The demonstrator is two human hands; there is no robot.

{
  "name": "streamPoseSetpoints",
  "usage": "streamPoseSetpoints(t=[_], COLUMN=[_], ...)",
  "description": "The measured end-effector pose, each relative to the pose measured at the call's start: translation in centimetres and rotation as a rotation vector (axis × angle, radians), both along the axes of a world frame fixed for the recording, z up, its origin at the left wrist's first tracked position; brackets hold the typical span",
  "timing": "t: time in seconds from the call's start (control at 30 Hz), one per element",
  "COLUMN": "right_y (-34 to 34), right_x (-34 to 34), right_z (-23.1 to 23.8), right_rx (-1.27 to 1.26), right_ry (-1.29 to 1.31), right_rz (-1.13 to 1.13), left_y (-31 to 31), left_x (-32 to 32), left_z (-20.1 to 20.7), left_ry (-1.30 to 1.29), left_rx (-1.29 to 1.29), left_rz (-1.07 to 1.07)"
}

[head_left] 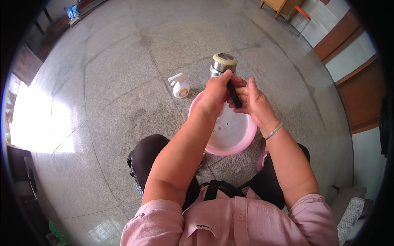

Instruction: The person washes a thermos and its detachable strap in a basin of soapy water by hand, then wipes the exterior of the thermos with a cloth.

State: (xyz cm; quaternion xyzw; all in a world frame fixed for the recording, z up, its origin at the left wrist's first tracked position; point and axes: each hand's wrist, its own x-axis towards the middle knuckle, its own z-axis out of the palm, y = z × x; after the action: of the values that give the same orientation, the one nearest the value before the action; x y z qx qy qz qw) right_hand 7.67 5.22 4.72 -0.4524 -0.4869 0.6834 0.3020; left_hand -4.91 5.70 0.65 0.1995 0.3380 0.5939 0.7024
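My left hand [218, 88] is closed round a narrow black bar [234, 93], like a handle, which slants over the pink basin [234, 151]. Close beside it, my right hand [255, 100] has its thumb raised and its fingers apart, with the fingertips near the bar's lower end. Just beyond my hands is a silver metal container [225, 64] with a cream-rimmed round top. Whether the bar is joined to it is hidden by my fingers. Cloudy water [227, 129] with some bubbles lies in the basin. To the left stands a white spray bottle [181, 88].
The basin rests on a grey tiled floor [119, 82] between my knees. An orange-topped stool [303, 13] and a wooden cabinet [283, 6] stand far right. Brown wooden panels [359, 88] line the right wall. Bright light glares on the floor at left.
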Motion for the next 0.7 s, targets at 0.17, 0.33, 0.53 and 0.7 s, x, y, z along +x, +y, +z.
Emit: streamPoseSetpoints(t=[0.17,0.33,0.53,0.7], right_y=[0.6,1.3,0.9,1.1], right_x=[0.6,0.6,0.0,0.1], right_z=[-1.4,-1.6,-1.0,-2.3], right_rx=[0.052,0.18,0.165,0.282], right_ry=[0.089,-0.092,-0.082,0.023], right_rz=[0.084,0.022,0.006,0.1], left_y=[-0.4,-0.8,-1.2,-0.8], left_x=[0.9,1.1,1.0,0.6], left_z=[0.2,0.4,0.8,0.6], left_ry=[0.098,0.038,0.006,0.015], left_rx=[0.046,0.105,0.019,0.032], left_rz=[-0.044,-0.102,-0.09,-0.065])
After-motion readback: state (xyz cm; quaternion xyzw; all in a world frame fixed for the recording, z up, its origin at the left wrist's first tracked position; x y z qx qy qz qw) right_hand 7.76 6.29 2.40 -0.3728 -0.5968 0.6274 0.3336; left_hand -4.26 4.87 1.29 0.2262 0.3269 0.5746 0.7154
